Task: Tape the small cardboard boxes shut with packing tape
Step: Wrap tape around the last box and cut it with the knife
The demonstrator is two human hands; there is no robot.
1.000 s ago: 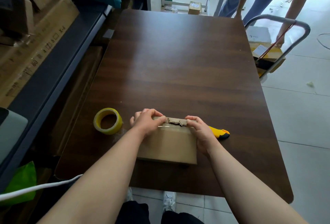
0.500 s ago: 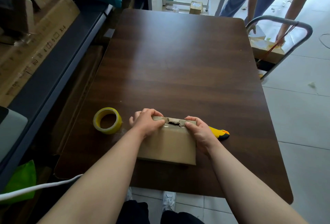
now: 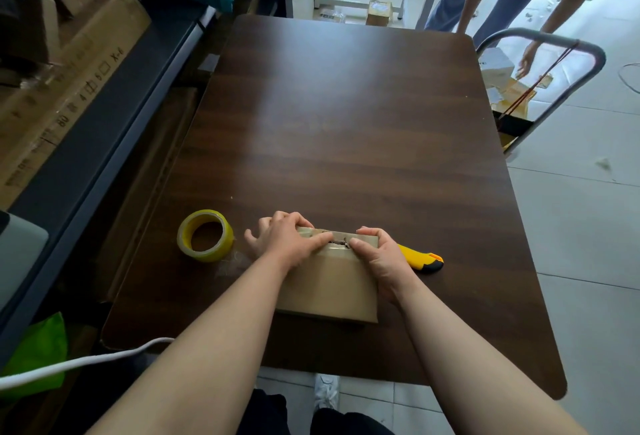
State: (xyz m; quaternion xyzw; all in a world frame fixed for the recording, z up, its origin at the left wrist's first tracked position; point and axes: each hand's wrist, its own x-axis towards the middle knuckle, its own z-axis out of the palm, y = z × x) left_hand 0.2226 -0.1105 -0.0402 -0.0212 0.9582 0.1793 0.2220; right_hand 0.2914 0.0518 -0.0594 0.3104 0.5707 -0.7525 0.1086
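A small flat cardboard box lies near the front edge of the dark wooden table. My left hand presses on its far left corner, fingers curled over the far edge. My right hand grips the far right corner, thumb on top. Between the thumbs a ragged torn patch shows on the far edge, under clear tape. A roll of yellowish packing tape lies flat just left of my left hand, a loose clear tail beside it.
A yellow and black utility knife lies right of the box, partly behind my right hand. A metal cart with boxes stands at the table's right, where another person reaches in. Shelving with cartons runs along the left. A white cable crosses bottom left.
My two thumbs have slid closer together along the far edge of the box, covering more of the torn patch. The box, tape roll and knife have stayed put.
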